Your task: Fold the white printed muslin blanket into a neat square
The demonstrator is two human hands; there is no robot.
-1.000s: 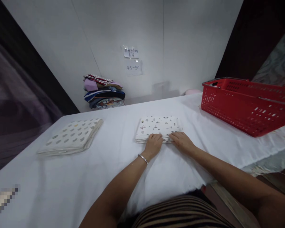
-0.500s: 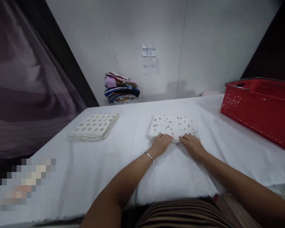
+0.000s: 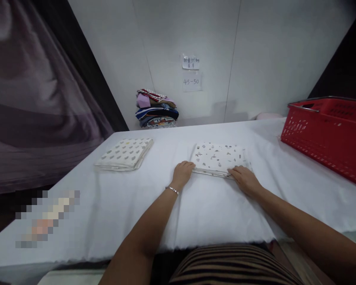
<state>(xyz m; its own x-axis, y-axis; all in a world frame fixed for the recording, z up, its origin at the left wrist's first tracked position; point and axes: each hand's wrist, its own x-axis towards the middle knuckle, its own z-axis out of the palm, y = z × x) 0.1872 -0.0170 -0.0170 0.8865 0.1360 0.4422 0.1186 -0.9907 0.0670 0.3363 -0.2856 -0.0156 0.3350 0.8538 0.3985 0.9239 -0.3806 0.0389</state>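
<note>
A folded white cloth (image 3: 218, 157) with small scattered prints lies on the table in front of me. At its near left corner is my left hand (image 3: 183, 174), a bracelet on the wrist, fingertips touching the cloth's edge. My right hand (image 3: 243, 178) rests at the near right part, with its fingers laid over the front edge. Both hands look open, neither lifting the cloth; the undersides of the fingers are hidden. Further left sits another folded cloth (image 3: 126, 153), cream with rows of grey-green motifs.
A white sheet covers the table (image 3: 216, 213). At the right stands a red plastic basket (image 3: 329, 138). Against the back wall is a stack of folded fabrics (image 3: 157, 109), below two paper notes (image 3: 191, 81). A dark curtain (image 3: 44, 99) hangs at left. A pixelated patch covers the lower left.
My left hand has slid left along the front edge to the cloth's corner, uncovering the layered edge. The right hand stays near the right side. The view has shifted slightly.
</note>
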